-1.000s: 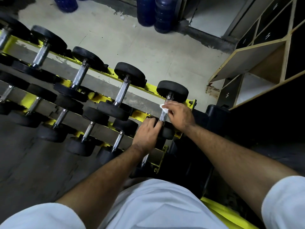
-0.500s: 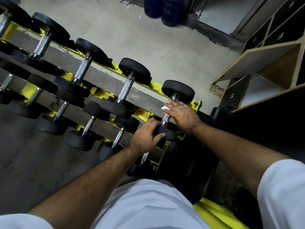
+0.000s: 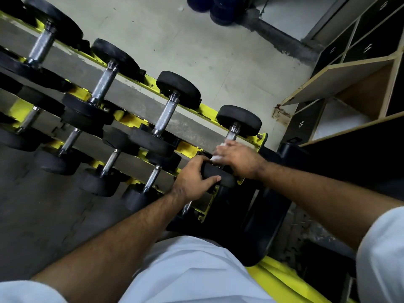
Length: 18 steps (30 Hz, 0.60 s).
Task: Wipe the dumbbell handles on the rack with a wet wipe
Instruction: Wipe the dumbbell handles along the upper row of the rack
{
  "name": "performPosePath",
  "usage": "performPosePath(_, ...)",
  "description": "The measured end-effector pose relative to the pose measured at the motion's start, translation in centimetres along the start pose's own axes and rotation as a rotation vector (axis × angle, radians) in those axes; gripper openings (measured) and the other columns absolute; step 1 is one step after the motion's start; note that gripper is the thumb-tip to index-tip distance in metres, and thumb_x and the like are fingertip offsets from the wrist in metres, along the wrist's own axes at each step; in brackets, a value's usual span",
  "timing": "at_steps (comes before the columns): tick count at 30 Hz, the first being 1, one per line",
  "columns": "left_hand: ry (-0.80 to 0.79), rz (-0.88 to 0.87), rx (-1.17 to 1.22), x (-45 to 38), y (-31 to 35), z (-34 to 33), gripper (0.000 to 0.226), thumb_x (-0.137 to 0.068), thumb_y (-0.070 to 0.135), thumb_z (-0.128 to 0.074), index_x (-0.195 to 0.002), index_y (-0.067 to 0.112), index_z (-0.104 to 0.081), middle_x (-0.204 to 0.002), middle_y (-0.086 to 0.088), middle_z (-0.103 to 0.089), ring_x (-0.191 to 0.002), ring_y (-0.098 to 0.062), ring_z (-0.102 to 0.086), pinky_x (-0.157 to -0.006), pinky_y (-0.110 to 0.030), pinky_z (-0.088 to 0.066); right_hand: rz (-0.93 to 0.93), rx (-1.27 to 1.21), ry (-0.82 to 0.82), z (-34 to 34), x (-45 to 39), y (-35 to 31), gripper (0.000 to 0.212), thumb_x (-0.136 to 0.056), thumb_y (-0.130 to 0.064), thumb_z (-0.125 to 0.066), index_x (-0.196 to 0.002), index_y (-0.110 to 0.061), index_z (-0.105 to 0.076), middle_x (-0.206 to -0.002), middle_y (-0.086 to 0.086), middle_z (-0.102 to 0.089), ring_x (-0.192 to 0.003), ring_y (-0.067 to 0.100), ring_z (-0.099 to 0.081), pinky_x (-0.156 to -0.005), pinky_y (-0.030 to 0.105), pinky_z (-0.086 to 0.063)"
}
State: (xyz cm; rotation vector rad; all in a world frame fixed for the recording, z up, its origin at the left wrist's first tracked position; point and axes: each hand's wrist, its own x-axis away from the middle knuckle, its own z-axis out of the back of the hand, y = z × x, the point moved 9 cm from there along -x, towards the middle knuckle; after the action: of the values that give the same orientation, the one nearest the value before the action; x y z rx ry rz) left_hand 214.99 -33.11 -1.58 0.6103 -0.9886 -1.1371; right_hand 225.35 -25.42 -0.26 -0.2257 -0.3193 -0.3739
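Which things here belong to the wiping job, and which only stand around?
Job: wet wipe under right hand; end dumbbell, steadied by left hand; other dumbbells; yellow rack.
Around: wooden shelves; blue containers.

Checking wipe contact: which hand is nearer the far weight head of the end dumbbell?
Right. The right hand wraps the handle with the wet wipe, just below the far weight head; the left hand grips the near head.

Left hand curled in a grip, thumb extended; right hand closed, palm down, forearms converging.
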Motion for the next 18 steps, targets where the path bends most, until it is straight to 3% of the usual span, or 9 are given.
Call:
performPosePath(3,-0.017,-0.001,0.008,-0.3,-0.3,0.3,0.055,-0.073,0.048,-0.081,-0.115,0.023,-0.057,-0.105,0.009,-0.058,-0.095,-0.013,-0.061,-0.084,-0.032,-0.053,0.081,0.011,-0.108,0.2,-0.3,-0.8,0.053,-0.091,-0.011,-0.060,-0.140,-0.030,-0.055,-0.150,-0.001,-0.050,-0.143,0.017,-0.039,-0.122,0.040,-0.014)
performPosePath(7,-0.019,-0.012,-0.011,-0.3,0.3,0.4,0.054,-0.074,0.046,-0.082,-0.115,0.021,-0.058,-0.104,0.010,-0.055,-0.094,-0.013,-0.060,-0.082,-0.029,-0.051,-0.195,0.102,-0.006,2.2,-0.6,3.0,0.057,-0.092,-0.006,-0.051,-0.144,-0.027,-0.050,-0.154,0.000,-0.044,-0.146,0.020,-0.033,-0.123,0.042,-0.018)
performPosePath(11,-0.023,-0.005,-0.016,-0.1,0.3,0.1,0.056,-0.074,0.049,-0.081,-0.116,0.021,-0.056,-0.105,0.009,-0.054,-0.095,-0.013,-0.060,-0.084,-0.032,-0.052,-0.077,0.211,-0.216,-1.1,1.3,-0.9,0.064,-0.103,-0.022,-0.037,-0.159,-0.017,-0.008,-0.167,0.006,0.000,-0.154,0.025,0.000,-0.124,0.042,0.005)
performPosePath(15,-0.034,-0.012,-0.039,-0.1,0.7,0.1,0.056,-0.075,0.051,-0.079,-0.117,0.023,-0.055,-0.106,0.009,-0.055,-0.095,-0.013,-0.060,-0.085,-0.033,-0.052,-0.308,0.356,-0.155,1.3,0.9,3.0,0.067,-0.101,-0.024,-0.034,-0.159,-0.009,-0.003,-0.166,0.014,-0.007,-0.154,0.029,-0.005,-0.124,0.043,-0.003)
performPosePath(18,-0.035,-0.018,-0.069,0.0,1.0,0.2,0.055,-0.076,0.052,-0.078,-0.116,0.022,-0.054,-0.108,0.006,-0.056,-0.096,-0.015,-0.060,-0.086,-0.034,-0.052,-0.391,0.438,-0.269,0.6,0.4,2.2,0.072,-0.100,-0.031,-0.036,-0.157,-0.002,-0.003,-0.165,0.020,-0.006,-0.153,0.034,-0.006,-0.124,0.045,-0.006)
